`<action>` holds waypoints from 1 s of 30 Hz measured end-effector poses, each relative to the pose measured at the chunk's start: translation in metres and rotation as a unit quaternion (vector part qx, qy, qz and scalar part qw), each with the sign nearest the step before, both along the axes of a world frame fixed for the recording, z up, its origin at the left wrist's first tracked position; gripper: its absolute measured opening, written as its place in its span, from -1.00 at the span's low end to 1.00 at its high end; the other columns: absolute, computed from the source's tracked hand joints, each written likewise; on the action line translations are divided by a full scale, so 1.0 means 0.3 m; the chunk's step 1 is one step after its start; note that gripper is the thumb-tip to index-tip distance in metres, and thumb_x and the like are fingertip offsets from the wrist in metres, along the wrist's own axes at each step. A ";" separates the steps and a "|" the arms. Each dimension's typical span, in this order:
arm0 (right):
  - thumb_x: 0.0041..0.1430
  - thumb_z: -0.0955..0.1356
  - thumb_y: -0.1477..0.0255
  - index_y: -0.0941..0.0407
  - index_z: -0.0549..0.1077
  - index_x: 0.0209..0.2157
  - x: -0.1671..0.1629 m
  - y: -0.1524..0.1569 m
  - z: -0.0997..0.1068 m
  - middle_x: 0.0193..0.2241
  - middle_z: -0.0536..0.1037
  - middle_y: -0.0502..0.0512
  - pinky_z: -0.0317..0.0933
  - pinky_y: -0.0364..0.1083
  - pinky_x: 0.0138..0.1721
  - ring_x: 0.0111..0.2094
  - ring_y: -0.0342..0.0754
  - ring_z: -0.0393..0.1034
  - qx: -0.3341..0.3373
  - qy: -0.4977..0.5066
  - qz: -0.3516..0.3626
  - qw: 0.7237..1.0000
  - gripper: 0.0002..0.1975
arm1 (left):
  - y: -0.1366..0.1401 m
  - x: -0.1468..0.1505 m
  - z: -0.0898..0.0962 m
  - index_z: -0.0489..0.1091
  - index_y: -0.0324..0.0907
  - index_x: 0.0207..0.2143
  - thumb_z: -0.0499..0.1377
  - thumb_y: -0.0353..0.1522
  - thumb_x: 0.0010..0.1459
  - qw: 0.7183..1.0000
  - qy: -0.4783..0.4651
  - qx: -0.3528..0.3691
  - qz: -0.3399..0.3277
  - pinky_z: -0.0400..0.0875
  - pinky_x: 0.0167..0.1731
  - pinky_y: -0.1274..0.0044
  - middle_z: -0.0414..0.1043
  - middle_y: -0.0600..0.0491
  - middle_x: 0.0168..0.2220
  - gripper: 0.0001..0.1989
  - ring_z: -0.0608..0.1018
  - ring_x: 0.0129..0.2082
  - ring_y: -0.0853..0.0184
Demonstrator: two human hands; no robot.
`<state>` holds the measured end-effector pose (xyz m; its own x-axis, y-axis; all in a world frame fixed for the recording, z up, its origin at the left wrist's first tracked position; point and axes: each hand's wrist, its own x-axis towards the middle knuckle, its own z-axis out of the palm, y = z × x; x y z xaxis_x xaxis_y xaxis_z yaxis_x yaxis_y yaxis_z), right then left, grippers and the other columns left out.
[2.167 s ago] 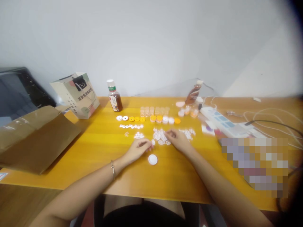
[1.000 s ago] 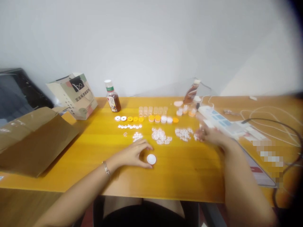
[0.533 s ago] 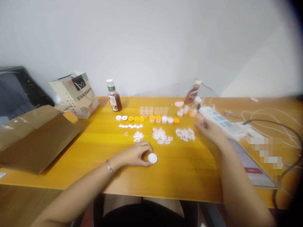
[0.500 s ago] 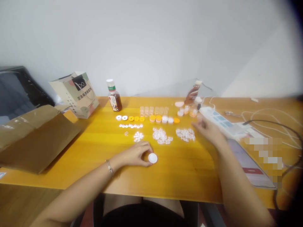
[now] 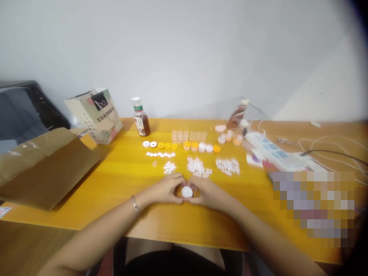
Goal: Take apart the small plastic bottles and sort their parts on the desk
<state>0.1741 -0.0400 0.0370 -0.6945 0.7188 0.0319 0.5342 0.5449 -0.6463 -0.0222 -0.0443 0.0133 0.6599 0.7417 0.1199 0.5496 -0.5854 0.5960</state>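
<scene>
A round white cap (image 5: 187,192) is held between both hands, low over the near middle of the table. My left hand (image 5: 169,189) grips its left side with thumb and curled fingers. My right hand (image 5: 206,193) pinches it from the right, its fingertips close to those of the left. Just beyond lie piles of small white round pieces (image 5: 169,167), white openwork pieces (image 5: 196,166) and more white pieces (image 5: 228,166). Farther back are yellow and white discs (image 5: 161,145), orange and white caps (image 5: 202,147) and clear cups (image 5: 186,136) in rows.
An open cardboard box (image 5: 69,168) and a paper bag (image 5: 106,119) stand at left. A dark drink bottle (image 5: 143,123) is upright at the back; another bottle (image 5: 237,115) leans at back right. A power strip (image 5: 266,147) and cables (image 5: 330,152) lie on the right.
My right hand has come from beside the power strip back to the near middle and taken hold of the white cap. My left hand has kept its grip. The view has shifted slightly.
</scene>
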 end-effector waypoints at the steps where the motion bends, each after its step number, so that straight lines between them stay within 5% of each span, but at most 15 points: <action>1: -0.09 0.37 0.43 0.13 0.33 -0.47 0.000 -0.001 0.002 -0.53 0.41 -0.03 0.08 -0.19 -0.49 -0.49 -0.15 0.25 -0.006 0.005 -0.003 1.000 -0.88 | 0.000 0.001 -0.001 0.27 -0.17 -0.29 0.21 -0.37 -0.14 1.000 0.003 0.001 0.001 0.24 -0.27 0.53 0.28 0.06 -0.28 -0.71 0.33 -0.28 0.31; 7: -0.04 0.33 0.37 0.13 0.37 -0.40 0.052 0.055 0.020 -0.54 0.42 -0.03 0.17 -0.18 -0.50 -0.52 -0.15 0.28 -0.029 0.087 -0.094 0.991 -0.85 | -0.003 -0.001 0.005 0.30 -0.17 -0.27 0.21 -0.35 -0.11 1.000 -0.001 -0.002 0.008 0.24 -0.25 0.52 0.29 0.06 -0.30 -0.71 0.34 -0.28 0.31; 11: -0.05 0.33 0.28 0.14 0.41 -0.26 0.162 0.193 0.032 -0.44 0.50 0.05 0.21 -0.13 -0.45 -0.46 -0.08 0.36 0.062 0.090 -0.271 0.956 -0.70 | -0.004 -0.004 0.010 0.30 -0.15 -0.24 0.21 -0.37 -0.12 1.000 -0.012 -0.014 0.004 0.24 -0.20 0.51 0.29 0.06 -0.26 -0.69 0.35 -0.25 0.31; 14: -0.06 0.33 0.29 0.16 0.44 -0.28 0.231 0.303 0.041 -0.41 0.51 0.10 0.20 -0.10 -0.40 -0.40 -0.02 0.38 0.142 0.016 -0.341 0.929 -0.70 | -0.004 -0.003 0.012 0.30 -0.16 -0.24 0.22 -0.38 -0.12 1.000 -0.014 -0.021 0.001 0.25 -0.20 0.50 0.29 0.05 -0.25 -0.69 0.34 -0.24 0.31; 20: -0.06 0.32 0.34 0.17 0.43 -0.35 0.240 0.428 0.036 -0.44 0.50 0.14 0.15 -0.14 -0.44 -0.42 -0.02 0.37 0.175 -0.112 -0.328 0.922 -0.77 | -0.005 -0.003 0.016 0.31 -0.17 -0.25 0.22 -0.37 -0.11 1.000 -0.014 -0.020 -0.002 0.25 -0.20 0.51 0.29 0.04 -0.26 -0.70 0.35 -0.24 0.30; 30: -0.07 0.33 0.34 0.17 0.44 -0.42 0.208 0.463 0.001 -0.48 0.48 0.10 0.13 -0.14 -0.43 -0.41 -0.03 0.35 0.153 -0.108 -0.311 0.932 -0.81 | -0.002 -0.004 0.002 0.31 -0.16 -0.23 0.22 -0.37 -0.11 1.000 -0.016 -0.014 -0.003 0.25 -0.20 0.50 0.30 0.04 -0.25 -0.69 0.35 -0.23 0.29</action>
<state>0.2365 0.0990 0.0372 -0.1616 0.9645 0.2091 0.9073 0.2285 -0.3530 -0.0234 -0.0449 0.0140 0.6607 0.7411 0.1196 0.5269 -0.5713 0.6293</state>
